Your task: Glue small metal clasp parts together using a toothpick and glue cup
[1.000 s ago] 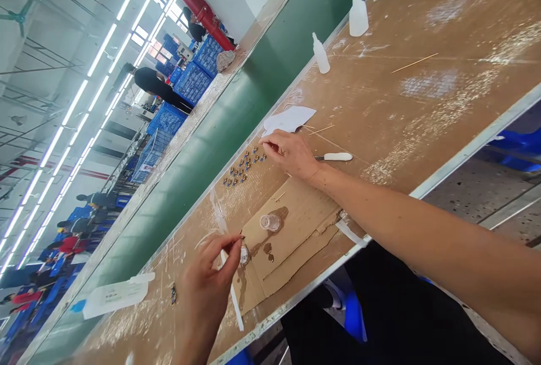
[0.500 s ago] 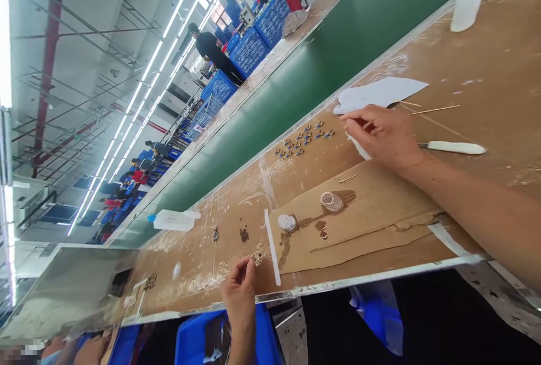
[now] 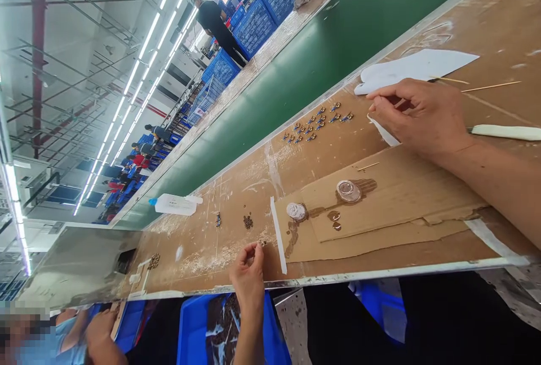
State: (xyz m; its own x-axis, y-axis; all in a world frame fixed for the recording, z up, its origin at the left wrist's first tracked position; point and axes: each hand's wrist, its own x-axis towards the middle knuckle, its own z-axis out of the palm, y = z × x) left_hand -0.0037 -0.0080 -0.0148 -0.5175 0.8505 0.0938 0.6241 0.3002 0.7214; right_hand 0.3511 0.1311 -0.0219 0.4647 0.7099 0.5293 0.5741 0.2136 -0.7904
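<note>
My left hand (image 3: 248, 275) is over the table's near edge, thumb and fingertips pinched together; whatever is between them is too small to make out. Right by its fingertips lie a few tiny pieces (image 3: 262, 243), with a little pile of dark beads (image 3: 248, 221) farther back. My right hand (image 3: 422, 114) hovers beside a white paper sheet (image 3: 422, 66), fingers curled into a pinch whose contents I cannot make out. Rows of small blue-and-gold pieces (image 3: 315, 124) lie to its left. On the cardboard (image 3: 406, 201) between my hands sit a round lid with paste (image 3: 349, 191) and a white blob (image 3: 296, 211).
A white bottle with a blue cap (image 3: 175, 205) lies at the back left. A white-handled knife (image 3: 505, 132) and a thin stick (image 3: 492, 87) are at the right. Beyond runs a green conveyor belt (image 3: 359, 32). A blue bin (image 3: 192, 325) stands below the edge; a co-worker's arm (image 3: 101, 331) is at lower left.
The view has shifted, so the right-hand side of the table sits farther right. Both hands keep their pinched shape near the same things. More of the co-worker shows at lower left.
</note>
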